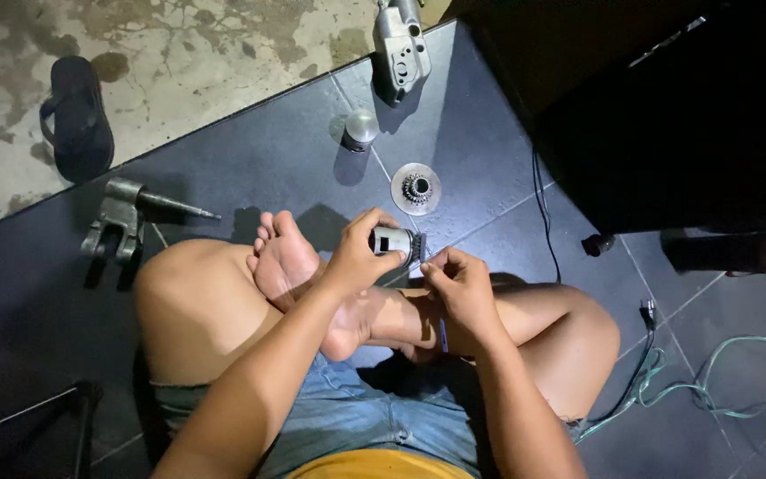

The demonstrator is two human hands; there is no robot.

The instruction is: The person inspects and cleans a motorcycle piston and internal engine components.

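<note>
I sit cross-legged on dark floor tiles. My left hand (358, 255) is wrapped around a small metal cylinder with a toothed end (394, 241), held above my crossed legs. Just to its right, my right hand (458, 282) pinches a thin blue-handled tool (441, 333) whose tip meets the toothed end of the cylinder. The handle of the tool runs down behind my right wrist.
On the tiles ahead lie a gear on a round disc (416, 188), a shiny metal cup-shaped part (361, 129), a grey metal housing (401, 44) and a forked shaft piece (121, 215). A sandal (75, 115) rests on bare concrete. Cables (667, 381) trail at the right beside a dark cabinet (667, 106).
</note>
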